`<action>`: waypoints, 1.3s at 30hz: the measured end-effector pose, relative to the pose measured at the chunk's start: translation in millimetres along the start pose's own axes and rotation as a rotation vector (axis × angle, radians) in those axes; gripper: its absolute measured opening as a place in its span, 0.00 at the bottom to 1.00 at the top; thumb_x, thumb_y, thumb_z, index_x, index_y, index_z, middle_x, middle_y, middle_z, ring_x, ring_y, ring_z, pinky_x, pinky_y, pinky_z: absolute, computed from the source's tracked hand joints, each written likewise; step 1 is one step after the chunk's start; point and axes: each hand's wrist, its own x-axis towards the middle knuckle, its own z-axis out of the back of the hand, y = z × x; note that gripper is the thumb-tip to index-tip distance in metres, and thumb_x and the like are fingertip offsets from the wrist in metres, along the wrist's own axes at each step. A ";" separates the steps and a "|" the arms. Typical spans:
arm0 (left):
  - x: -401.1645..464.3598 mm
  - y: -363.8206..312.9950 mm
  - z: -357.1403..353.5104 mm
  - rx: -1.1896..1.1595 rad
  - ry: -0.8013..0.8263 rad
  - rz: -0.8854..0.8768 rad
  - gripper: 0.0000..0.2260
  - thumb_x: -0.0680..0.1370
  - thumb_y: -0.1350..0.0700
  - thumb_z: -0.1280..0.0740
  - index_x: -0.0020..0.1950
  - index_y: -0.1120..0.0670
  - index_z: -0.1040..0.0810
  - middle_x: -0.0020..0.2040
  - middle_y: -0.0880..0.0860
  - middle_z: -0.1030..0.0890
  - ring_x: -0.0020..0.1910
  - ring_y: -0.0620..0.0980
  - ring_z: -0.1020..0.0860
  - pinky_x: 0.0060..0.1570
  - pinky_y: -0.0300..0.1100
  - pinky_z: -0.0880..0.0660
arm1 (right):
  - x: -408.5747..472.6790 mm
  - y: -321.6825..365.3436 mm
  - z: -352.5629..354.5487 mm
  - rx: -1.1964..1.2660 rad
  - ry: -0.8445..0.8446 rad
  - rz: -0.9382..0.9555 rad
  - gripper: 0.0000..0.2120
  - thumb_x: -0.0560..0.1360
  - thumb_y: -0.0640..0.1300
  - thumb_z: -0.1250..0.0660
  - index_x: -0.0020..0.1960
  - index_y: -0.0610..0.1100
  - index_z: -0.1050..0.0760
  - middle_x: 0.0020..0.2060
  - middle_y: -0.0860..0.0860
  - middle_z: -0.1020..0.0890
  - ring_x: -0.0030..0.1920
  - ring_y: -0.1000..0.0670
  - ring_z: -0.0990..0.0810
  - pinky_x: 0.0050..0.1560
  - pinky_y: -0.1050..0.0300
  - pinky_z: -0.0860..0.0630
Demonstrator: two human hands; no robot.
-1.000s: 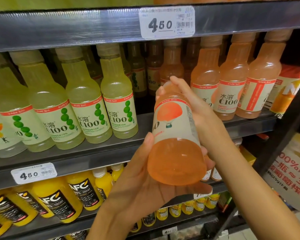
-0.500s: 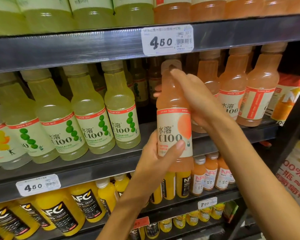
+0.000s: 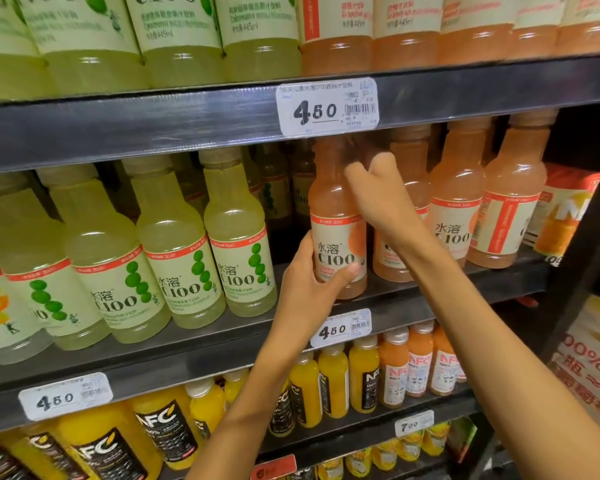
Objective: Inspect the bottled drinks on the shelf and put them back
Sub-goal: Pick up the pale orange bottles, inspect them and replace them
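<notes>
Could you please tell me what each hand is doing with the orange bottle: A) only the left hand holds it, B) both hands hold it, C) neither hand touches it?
B: the left hand grips the orange bottle at its label while the right hand holds its upper part.

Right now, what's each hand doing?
Left hand: grips the label of the orange plastic C100 drink bottle.
Right hand: curled round the same bottle's upper body; fingers blurred.
</notes>
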 end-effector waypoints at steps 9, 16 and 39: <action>15.6 9.9 -4.7 0.123 -0.015 0.064 0.25 0.72 0.55 0.26 0.67 0.52 0.31 0.57 0.47 0.22 0.54 0.41 0.23 0.45 0.23 0.28 | 3.5 -12.6 2.6 -0.155 -0.035 0.081 0.20 0.76 0.33 0.41 0.31 0.47 0.44 0.28 0.53 0.40 0.28 0.59 0.41 0.25 0.67 0.41; 18.0 7.9 -5.8 0.257 -0.013 0.104 0.27 0.72 0.52 0.26 0.68 0.52 0.33 0.60 0.50 0.22 0.56 0.44 0.24 0.45 0.28 0.31 | -6.6 -16.8 2.4 -0.337 -0.149 0.224 0.17 0.77 0.35 0.37 0.34 0.46 0.40 0.32 0.52 0.34 0.33 0.57 0.35 0.36 0.71 0.34; -20.1 -42.0 -79.3 0.240 -0.653 -0.317 0.21 0.76 0.62 0.33 0.69 0.54 0.30 0.66 0.49 0.29 0.67 0.46 0.32 0.66 0.37 0.34 | 14.1 -29.0 66.2 -0.216 -0.084 0.206 0.18 0.77 0.39 0.37 0.35 0.49 0.42 0.33 0.55 0.37 0.34 0.59 0.38 0.32 0.71 0.36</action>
